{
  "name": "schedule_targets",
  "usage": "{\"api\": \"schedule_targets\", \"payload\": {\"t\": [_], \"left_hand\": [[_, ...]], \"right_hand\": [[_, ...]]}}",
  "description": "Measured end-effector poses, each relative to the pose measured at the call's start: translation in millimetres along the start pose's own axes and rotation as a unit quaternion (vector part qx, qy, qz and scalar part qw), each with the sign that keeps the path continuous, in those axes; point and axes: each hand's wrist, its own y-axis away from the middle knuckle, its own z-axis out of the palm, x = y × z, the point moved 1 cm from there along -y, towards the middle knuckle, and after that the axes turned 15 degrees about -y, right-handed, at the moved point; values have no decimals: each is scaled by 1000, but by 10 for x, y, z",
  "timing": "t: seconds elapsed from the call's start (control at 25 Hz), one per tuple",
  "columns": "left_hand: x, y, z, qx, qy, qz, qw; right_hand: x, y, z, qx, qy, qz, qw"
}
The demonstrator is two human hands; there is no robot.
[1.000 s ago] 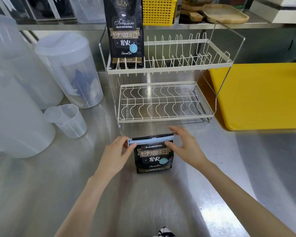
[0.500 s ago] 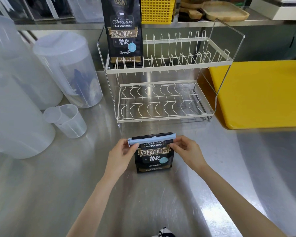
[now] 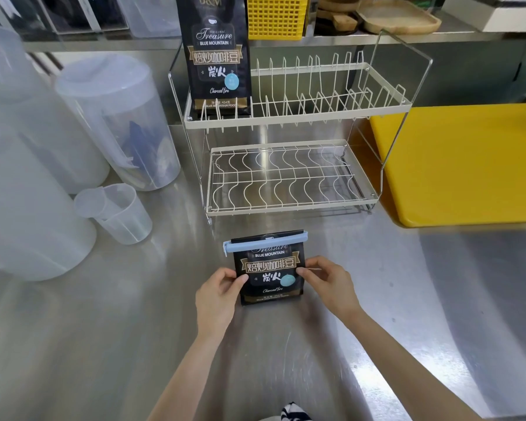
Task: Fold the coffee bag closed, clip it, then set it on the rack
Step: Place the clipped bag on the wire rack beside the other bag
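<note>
A black coffee bag (image 3: 269, 273) stands upright on the steel counter in front of the rack, its top folded down. A light blue clip (image 3: 264, 244) spans the fold. My left hand (image 3: 217, 294) pinches the bag's left side at mid-height, and my right hand (image 3: 327, 281) pinches its right side. The white two-tier wire rack (image 3: 292, 177) stands just behind the bag. Its lower tier holds nothing, and a taller, unfolded coffee bag (image 3: 214, 53) stands at the left end of the upper tier.
Several translucent plastic pitchers (image 3: 116, 120) and a small measuring cup (image 3: 119, 212) crowd the left of the counter. A yellow cutting board (image 3: 465, 162) lies to the right of the rack. A yellow basket (image 3: 275, 16) and wooden trays (image 3: 398, 16) sit on the back shelf.
Both hands have slid down from the ends of the blue clip to the sides of the bag. The clip stays fastened across the fold.
</note>
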Motion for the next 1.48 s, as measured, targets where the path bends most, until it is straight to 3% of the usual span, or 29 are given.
{"api": "schedule_targets", "payload": {"t": [0.2,0.4,0.64,0.96,1.48], "left_hand": [[-6,-19,-1,-26,55,-26,998],[93,-19,-45,-33,72,0,997],[462,-22,-159,19,57,67,996],[1009,-238,-474,69,73,169,981],[1847,-669,-921,130,65,250,957]], "right_hand": [[-2,-1,-7,20,-5,-6,1000],[-147,-8,-83,39,6,-22,999],[-522,-69,-138,47,-32,-36,998],[-1211,-194,-265,13,-82,-118,990],[-2040,-709,-428,-14,-110,-226,968]]}}
